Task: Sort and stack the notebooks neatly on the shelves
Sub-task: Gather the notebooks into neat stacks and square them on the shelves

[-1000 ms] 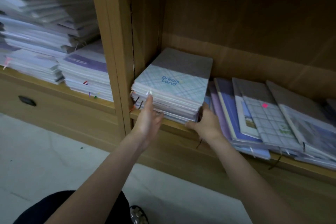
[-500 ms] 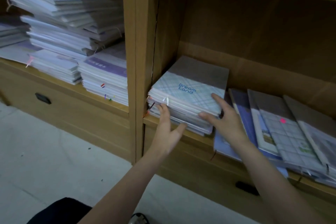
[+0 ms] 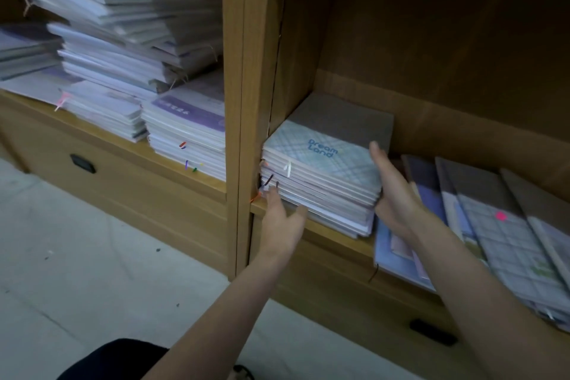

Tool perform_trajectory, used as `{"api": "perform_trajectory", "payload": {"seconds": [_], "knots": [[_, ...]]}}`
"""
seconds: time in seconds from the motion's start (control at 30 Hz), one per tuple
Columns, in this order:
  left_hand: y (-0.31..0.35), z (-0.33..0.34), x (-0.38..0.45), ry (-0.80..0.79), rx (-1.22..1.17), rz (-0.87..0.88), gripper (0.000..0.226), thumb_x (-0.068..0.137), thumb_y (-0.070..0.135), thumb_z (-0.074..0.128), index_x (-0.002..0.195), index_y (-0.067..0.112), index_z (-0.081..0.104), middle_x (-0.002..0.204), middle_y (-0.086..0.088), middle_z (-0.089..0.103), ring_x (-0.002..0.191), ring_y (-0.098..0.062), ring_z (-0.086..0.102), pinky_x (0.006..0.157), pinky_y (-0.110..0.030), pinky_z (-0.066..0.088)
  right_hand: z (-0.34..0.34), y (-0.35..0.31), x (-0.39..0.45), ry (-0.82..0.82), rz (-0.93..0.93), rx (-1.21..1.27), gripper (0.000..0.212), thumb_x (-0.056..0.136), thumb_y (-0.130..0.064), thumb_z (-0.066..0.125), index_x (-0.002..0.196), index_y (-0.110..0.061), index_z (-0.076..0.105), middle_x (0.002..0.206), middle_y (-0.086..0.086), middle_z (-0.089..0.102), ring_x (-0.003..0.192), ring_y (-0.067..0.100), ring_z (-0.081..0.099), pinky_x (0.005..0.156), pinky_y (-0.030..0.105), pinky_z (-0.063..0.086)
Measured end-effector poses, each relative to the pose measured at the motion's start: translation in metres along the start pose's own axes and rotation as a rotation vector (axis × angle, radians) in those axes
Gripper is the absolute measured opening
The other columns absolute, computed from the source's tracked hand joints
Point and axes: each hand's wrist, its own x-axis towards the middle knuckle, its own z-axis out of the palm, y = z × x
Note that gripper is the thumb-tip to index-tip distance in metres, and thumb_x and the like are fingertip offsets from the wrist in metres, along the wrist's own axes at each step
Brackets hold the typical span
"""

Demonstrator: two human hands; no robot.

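So both hands are flat and open: left hand (image 3: 282, 222) touches the front of the notebook stack (image 3: 324, 176) and right hand (image 3: 393, 194) presses its right side, stack sitting between them on the shelf (image 3: 336, 233).

Our left hand (image 3: 282, 222) and right hand (image 3: 393, 191) flank the "Dream Land" notebook stack (image 3: 324, 170) on the shelf (image 3: 336, 233); we see fanned notebooks (image 3: 493, 225) right, piled notebooks (image 3: 123, 49) left.
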Motion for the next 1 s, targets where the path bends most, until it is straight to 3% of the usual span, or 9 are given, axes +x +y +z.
{"api": "perform_trajectory", "payload": {"seconds": [0.17,0.27,0.33,0.43,0.63,0.77,0.87,0.93,1.0], "knots": [[-0.001,0.011,0.001,0.026,0.012,0.023,0.070,0.093,0.020,0.051,0.150,0.016,0.011,0.156,-0.005,0.018,0.140,-0.025,0.024,0.115,-0.041,0.022,-0.004,0.002,-0.007,0.084,-0.012,0.123,0.054,0.090,-0.051,0.047,0.136,-0.025,0.044,0.125,0.009,0.061,0.104,0.019,0.059,0.087,0.034,0.045],[-0.009,0.015,0.003,0.013,-0.009,0.024,0.070,0.092,0.022,0.053,0.150,0.015,0.015,0.155,-0.003,0.022,0.141,-0.021,0.023,0.116,-0.042,0.022,0.002,0.020,-0.025,0.179,0.019,0.106,0.035,0.097,-0.044,0.039,0.122,-0.025,0.055,0.120,0.014,0.061,0.108,0.030,0.057,0.097,0.042,0.042],[-0.014,0.018,0.005,-0.006,-0.018,0.016,0.071,0.091,0.024,0.056,0.150,0.016,0.016,0.154,-0.001,0.024,0.141,-0.019,0.024,0.116,-0.042,0.022,0.001,0.029,-0.036,0.220,0.079,0.091,0.039,0.098,-0.043,0.036,0.128,-0.022,0.050,0.136,0.016,0.050,0.126,0.030,0.047,0.111,0.043,0.032],[-0.018,0.019,0.004,-0.020,-0.059,0.008,0.072,0.092,0.021,0.056,0.150,0.019,0.015,0.155,0.001,0.023,0.141,-0.017,0.023,0.116,-0.041,0.021,-0.005,0.033,-0.043,0.250,0.174,0.183,0.057,0.100,-0.041,0.031,0.146,-0.007,0.028,0.147,0.011,0.038,0.136,0.023,0.036,0.115,0.036,0.025],[-0.014,0.013,0.011,-0.024,-0.190,-0.064,0.072,0.092,0.015,0.053,0.150,0.024,0.013,0.153,0.004,0.025,0.139,-0.021,0.026,0.113,-0.037,0.021,0.008,0.036,-0.044,0.253,0.154,0.231,0.046,0.101,-0.038,0.033,0.134,-0.010,0.046,0.128,0.007,0.057,0.109,0.015,0.057,0.102,0.030,0.038],[-0.013,0.004,0.024,0.040,-0.048,-0.044,0.048,0.090,0.009,0.049,0.137,0.008,0.042,0.146,-0.003,0.037,0.124,-0.024,0.042,0.101,-0.032,0.033,0.006,0.042,-0.050,0.221,0.155,0.253,0.042,0.102,-0.029,0.033,0.137,-0.010,0.043,0.134,0.007,0.054,0.122,0.017,0.051,0.110,0.032,0.033],[-0.009,0.015,0.015,0.025,-0.038,-0.095,0.055,0.090,0.010,0.046,0.143,0.011,0.031,0.150,-0.004,0.031,0.128,-0.026,0.039,0.104,-0.035,0.033,-0.011,0.038,-0.052,0.184,0.193,0.225,0.039,0.101,-0.013,0.036,0.138,-0.002,0.040,0.137,0.012,0.049,0.129,0.021,0.045,0.113,0.033,0.029],[-0.009,0.028,0.003,-0.032,0.005,-0.067,0.062,0.093,0.010,0.046,0.148,0.015,0.019,0.154,-0.001,0.023,0.136,-0.024,0.030,0.111,-0.034,0.026,-0.022,0.039,-0.052,0.121,0.169,0.053,0.038,0.095,0.004,0.040,0.133,0.000,0.043,0.126,0.007,0.055,0.119,0.015,0.049,0.109,0.029,0.033],[-0.011,0.039,-0.010,-0.033,0.137,0.029,0.065,0.093,0.007,0.046,0.148,0.010,0.012,0.156,-0.002,0.015,0.139,-0.021,0.023,0.105,-0.023,0.022,-0.022,0.047,-0.049,0.061,0.113,-0.294,0.042,0.088,0.008,0.052,0.129,-0.001,0.046,0.125,0.008,0.057,0.110,0.012,0.052,0.105,0.029,0.038]]}}
